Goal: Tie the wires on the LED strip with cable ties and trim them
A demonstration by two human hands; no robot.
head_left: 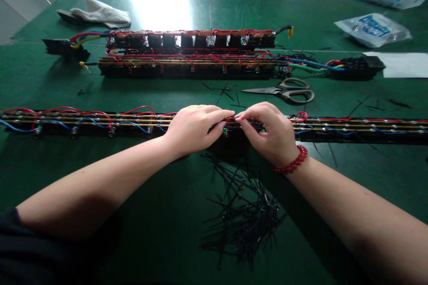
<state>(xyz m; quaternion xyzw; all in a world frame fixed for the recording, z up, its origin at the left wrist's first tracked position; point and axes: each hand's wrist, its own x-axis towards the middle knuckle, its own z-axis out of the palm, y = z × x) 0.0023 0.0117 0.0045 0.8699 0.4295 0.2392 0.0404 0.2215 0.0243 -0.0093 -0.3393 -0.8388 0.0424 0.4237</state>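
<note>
A long black strip [361,130] with brass rails and red and blue wires lies across the green table in front of me. My left hand [194,127] and my right hand [270,131] meet over its middle, fingers curled and pinched together on the wiring there. What the fingertips pinch is too small to make out. A red bead bracelet [292,163] circles my right wrist. A loose pile of black cable ties [240,213] lies just below my hands.
Two more wired strips [187,60] lie side by side farther back. Scissors [287,91] rest behind my right hand. A white glove [100,12] sits at the far left, plastic bags [372,29] and a white sheet [401,64] at the far right. Cut tie ends [224,91] are scattered about.
</note>
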